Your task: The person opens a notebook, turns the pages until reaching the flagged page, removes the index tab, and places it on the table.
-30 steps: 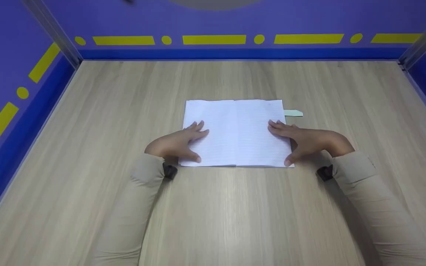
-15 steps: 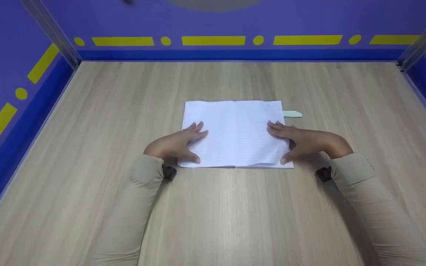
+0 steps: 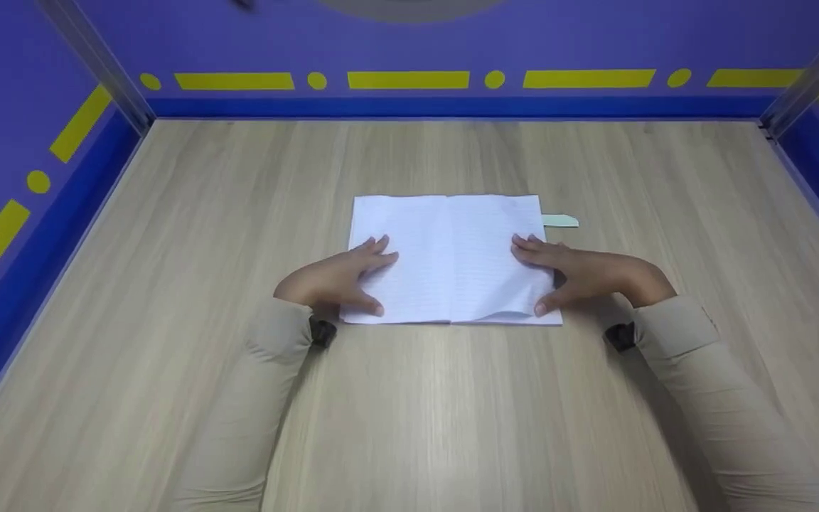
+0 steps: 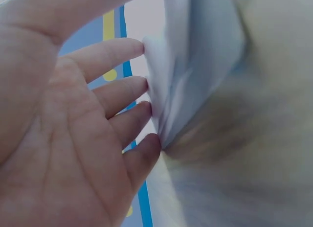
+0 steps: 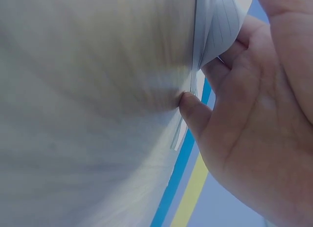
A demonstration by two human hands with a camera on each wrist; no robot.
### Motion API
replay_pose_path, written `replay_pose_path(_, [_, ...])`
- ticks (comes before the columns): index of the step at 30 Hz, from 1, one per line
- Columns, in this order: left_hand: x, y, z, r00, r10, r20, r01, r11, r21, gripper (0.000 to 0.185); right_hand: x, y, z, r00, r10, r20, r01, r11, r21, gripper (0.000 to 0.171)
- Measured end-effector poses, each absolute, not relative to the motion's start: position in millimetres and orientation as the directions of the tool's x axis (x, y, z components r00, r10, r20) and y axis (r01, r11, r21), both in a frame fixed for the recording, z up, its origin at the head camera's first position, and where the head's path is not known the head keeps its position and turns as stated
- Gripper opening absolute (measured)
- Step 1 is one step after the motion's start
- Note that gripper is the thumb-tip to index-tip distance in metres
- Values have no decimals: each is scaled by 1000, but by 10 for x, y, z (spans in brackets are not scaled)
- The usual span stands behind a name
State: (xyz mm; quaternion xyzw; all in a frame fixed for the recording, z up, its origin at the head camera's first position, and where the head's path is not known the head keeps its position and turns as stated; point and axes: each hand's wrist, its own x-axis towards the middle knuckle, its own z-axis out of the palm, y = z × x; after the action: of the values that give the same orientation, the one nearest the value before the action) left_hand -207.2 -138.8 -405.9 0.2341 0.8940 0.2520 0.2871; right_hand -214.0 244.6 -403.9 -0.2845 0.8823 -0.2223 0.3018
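Observation:
An open notebook (image 3: 424,227) with white lined pages lies flat on the wooden table. My left hand (image 3: 338,277) rests on its left page with fingers and thumb spread. In the left wrist view the fingertips touch the pages (image 4: 205,51). My right hand (image 3: 584,272) lies over the right edge, fingers on the page and thumb near the lower corner. There the lower right part of the page bulges up beside the thumb; the right wrist view shows this curled lined page (image 5: 222,29). A pale green strip (image 3: 560,221) sticks out from the notebook's right edge.
The wooden table (image 3: 409,419) stretches around the notebook on all sides. Blue-purple panels (image 3: 409,50) with yellow marks enclose its back and sides. Small dark devices, one being the left wrist device (image 3: 322,331), sit at both beige cuffs.
My right thumb has slid slightly left across the lower right corner, and the page there has buckled upward. My left hand keeps its place on the notebook.

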Motion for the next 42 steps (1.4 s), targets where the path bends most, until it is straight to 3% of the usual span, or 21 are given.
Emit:
replay_pose_path(7, [-2025, -1341, -3936, -783, 529, -328, 278, 768, 576, 71, -2147, 2454, -4045, -657, -638, -402, -369, 737, -566, 99])
replay_pose_path(11, [-2000, -1271, -3874, -803, 547, -236, 349, 753, 557, 64, -2150, 2452, -4053, -658, -639, -398, -370, 735, -568, 99])
replay_pose_path(24, [-1871, -990, -3841, -802, 598, 16, 521, 684, 510, 54, -2139, 2450, -4056, -668, -630, -396, -372, 744, -556, 98])
replay_pose_path(33, [-1828, -719, -3881, -742, 650, 162, 638, 610, 470, 50, -2144, 2440, -4050, -663, -630, -405, -363, 743, -562, 97])
replay_pose_path(42, [-1792, -426, -3871, -670, 722, 175, 714, 560, 420, 48, -2141, 2429, -4041, -670, -618, -411, -365, 757, -542, 98])
